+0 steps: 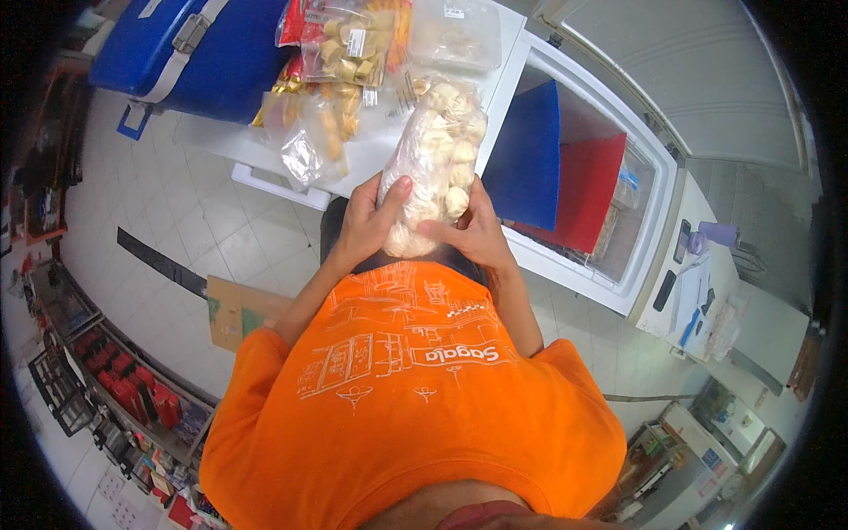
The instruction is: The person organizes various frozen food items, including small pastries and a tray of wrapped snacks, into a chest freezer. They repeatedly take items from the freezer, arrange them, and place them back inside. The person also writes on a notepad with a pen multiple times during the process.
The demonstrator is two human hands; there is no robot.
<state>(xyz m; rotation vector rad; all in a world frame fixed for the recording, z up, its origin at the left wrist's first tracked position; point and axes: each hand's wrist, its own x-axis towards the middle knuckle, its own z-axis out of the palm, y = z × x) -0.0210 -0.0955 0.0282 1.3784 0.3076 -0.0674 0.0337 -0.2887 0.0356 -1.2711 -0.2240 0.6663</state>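
Note:
Between my two hands is a clear plastic bag of round, whitish dumplings (pixel 439 141), held in front of my body at the table's near edge. My left hand (pixel 373 216) grips its lower left side, thumb lying over the plastic. Around the lower right side closes my right hand (pixel 474 230), its thumb pressed on the front of the bag. The undersides of the fingers are hidden behind the bag. Just beyond it on the white table lie a bag of yellowish chunky pieces (pixel 349 49) and a clear bag with orange-brown pieces (pixel 309 137).
A clear plastic tub (pixel 455 35) sits at the table's back. A large blue cooler box (pixel 194 57) stands at the left. To the right is an open white chest freezer (pixel 640 256) with blue (pixel 530 159) and red (pixel 587 194) panels inside. A cardboard piece (pixel 238 314) is low at the left.

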